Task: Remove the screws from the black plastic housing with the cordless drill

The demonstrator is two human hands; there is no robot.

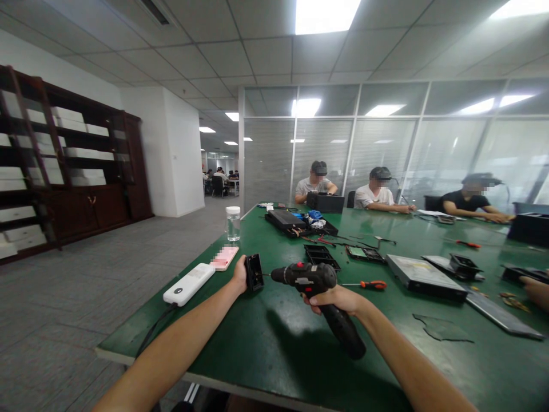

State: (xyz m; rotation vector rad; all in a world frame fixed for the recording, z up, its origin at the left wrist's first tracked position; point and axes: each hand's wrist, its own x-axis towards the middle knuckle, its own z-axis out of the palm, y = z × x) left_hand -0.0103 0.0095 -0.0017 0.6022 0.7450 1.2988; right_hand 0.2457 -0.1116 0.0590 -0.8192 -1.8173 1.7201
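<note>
My left hand (241, 276) grips a small black plastic housing (254, 271) by its left side, holding it upright over the green table with its hollow side turned to the right. In my right hand (330, 298) is a black cordless drill (305, 276), fingers wrapped round the handle under its body. The drill points left, and its thin bit ends at or just short of the housing; whether they touch I cannot tell. Behind the drill lies a black plastic tray-like frame (322, 257). A screwdriver (372, 285) with an orange and black handle rests right of the drill.
A white power bank (189, 284) with a cable, a pink phone (225, 257) and a clear jar (233, 223) line the left edge. Several opened devices, including a silver drive (424, 276), spread over the right side. Co-workers sit across the table; another person's hand (536, 293) shows far right.
</note>
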